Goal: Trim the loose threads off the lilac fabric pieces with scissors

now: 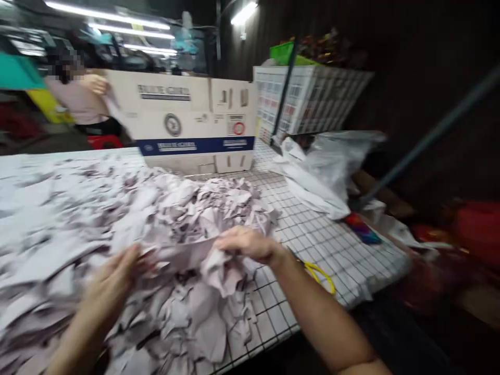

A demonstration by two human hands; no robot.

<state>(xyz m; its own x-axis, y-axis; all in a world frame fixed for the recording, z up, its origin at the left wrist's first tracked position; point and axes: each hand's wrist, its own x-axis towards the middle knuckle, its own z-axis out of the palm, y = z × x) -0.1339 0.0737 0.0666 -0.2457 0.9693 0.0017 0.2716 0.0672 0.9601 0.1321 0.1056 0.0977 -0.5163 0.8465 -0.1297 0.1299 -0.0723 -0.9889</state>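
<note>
A pale mauve fabric piece (189, 256) stretches between my two hands, above a wide heap of similar cut pieces (203, 317). My right hand (248, 244) is closed on its right end, where a crumpled bunch (222, 273) hangs below the fingers. At the other end, my left hand (121, 273) appears to pinch the fabric, though motion blurs its fingertips. Yellow-handled scissors (320, 276) lie beside my right forearm, with their blades mostly hidden.
A grid-patterned table (308, 224) carries the heap. Behind stands a printed cardboard box (183, 117). White plastic bags (320, 172) lie at the right, near white crates (308, 99) and a slanting pole (429, 135). A co-worker (82, 99) is at the far left.
</note>
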